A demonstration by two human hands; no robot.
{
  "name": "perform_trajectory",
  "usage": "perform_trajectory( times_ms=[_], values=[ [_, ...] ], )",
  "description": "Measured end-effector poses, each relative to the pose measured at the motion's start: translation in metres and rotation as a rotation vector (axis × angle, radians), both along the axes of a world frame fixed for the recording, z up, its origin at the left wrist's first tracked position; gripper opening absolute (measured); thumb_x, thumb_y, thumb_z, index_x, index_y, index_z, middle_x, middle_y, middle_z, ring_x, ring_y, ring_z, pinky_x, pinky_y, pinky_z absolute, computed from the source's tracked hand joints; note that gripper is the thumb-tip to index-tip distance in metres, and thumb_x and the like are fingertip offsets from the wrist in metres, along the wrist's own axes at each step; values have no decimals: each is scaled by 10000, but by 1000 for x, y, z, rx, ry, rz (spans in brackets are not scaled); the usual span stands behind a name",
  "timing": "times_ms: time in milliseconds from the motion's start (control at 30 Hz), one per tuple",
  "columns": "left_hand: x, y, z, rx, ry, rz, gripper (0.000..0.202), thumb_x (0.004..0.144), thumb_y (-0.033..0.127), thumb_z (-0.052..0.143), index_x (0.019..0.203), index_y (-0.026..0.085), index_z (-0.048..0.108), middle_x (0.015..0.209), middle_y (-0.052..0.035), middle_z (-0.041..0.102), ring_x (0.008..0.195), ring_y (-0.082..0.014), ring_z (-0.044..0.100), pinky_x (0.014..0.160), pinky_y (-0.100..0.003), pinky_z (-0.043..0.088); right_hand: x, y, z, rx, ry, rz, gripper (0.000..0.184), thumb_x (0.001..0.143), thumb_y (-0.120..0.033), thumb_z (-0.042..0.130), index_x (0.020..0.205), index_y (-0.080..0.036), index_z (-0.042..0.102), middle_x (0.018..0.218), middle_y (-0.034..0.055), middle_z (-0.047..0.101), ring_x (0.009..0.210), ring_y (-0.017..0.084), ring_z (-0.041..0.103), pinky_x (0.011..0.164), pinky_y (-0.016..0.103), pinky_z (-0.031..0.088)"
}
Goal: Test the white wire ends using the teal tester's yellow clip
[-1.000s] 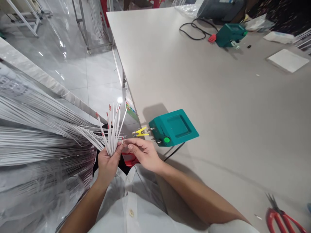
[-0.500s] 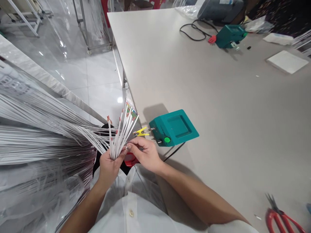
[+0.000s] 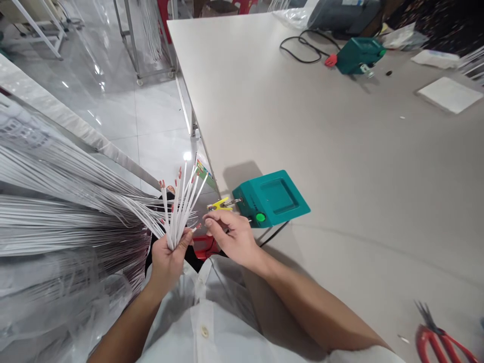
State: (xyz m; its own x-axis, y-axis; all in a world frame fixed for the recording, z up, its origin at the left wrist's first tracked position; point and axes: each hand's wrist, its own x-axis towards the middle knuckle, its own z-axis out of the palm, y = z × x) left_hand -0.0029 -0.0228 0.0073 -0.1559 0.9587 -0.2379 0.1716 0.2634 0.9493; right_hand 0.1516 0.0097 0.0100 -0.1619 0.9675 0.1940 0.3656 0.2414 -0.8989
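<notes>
My left hand [image 3: 168,259] is closed round a fanned bundle of white wires [image 3: 181,206] whose reddish ends point up and away. One wire end [image 3: 196,228] sticks out sideways between its thumb and forefinger, toward the right. Just right of that end, a small gap away, my right hand [image 3: 232,237] has thumb and forefinger pinched together; whatever they may hold is too small to see. Close beyond the right hand stands a teal box [image 3: 272,199] with a green button [image 3: 260,217], and a yellow clip [image 3: 220,204] is attached at its left side.
Long bundles of white wires [image 3: 75,196] lie at the left. The grey table [image 3: 321,146] carries red-handled pliers [image 3: 438,335] at the lower right and a second teal box [image 3: 359,55] with a black cord at the back. A red object [image 3: 206,247] sits below my hands.
My right hand has come away from the wires toward the right. The bundle in my left hand has shifted slightly left, and one wire end now shows apart from my right fingers.
</notes>
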Motion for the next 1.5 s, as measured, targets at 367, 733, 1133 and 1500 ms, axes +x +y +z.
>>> perform_trajectory(
  times_ms=[367, 733, 1133, 1500],
  values=[
    [-14, 6, 8, 16, -158, -214, 91, 675, 256, 668, 668, 168, 689, 594, -24, 644, 590, -169, 588, 595, -275, 475, 10, 8, 12, -71, 243, 443, 74, 777, -199, 593, 775, -182, 665, 815, 60, 647, 752, 142, 614, 675, 267, 509],
    [-7, -1, -10, -187, -710, 17, 141, 616, 265, 742, 667, 172, 649, 599, 7, 605, 576, -100, 564, 527, -193, 447, -22, -11, -3, -546, 861, 215, 67, 676, -249, 712, 737, -222, 711, 754, -9, 546, 529, 63, 516, 456, 204, 445],
    [9, -1, -8, -209, -803, 114, 183, 570, 272, 774, 657, 186, 636, 514, 54, 560, 363, -20, 398, 370, -138, 346, -25, -14, -17, -581, 919, 183, 142, 719, -335, 669, 782, -213, 706, 711, -27, 520, 442, 29, 417, 398, 189, 349],
    [11, -7, -16, -252, -642, 130, 190, 597, 267, 753, 705, 139, 665, 570, 9, 620, 468, -69, 534, 405, -155, 373, -23, -12, -10, -616, 763, 2, 179, 659, -347, 708, 727, -182, 703, 683, -11, 545, 496, 64, 491, 419, 191, 421]
  ],
)
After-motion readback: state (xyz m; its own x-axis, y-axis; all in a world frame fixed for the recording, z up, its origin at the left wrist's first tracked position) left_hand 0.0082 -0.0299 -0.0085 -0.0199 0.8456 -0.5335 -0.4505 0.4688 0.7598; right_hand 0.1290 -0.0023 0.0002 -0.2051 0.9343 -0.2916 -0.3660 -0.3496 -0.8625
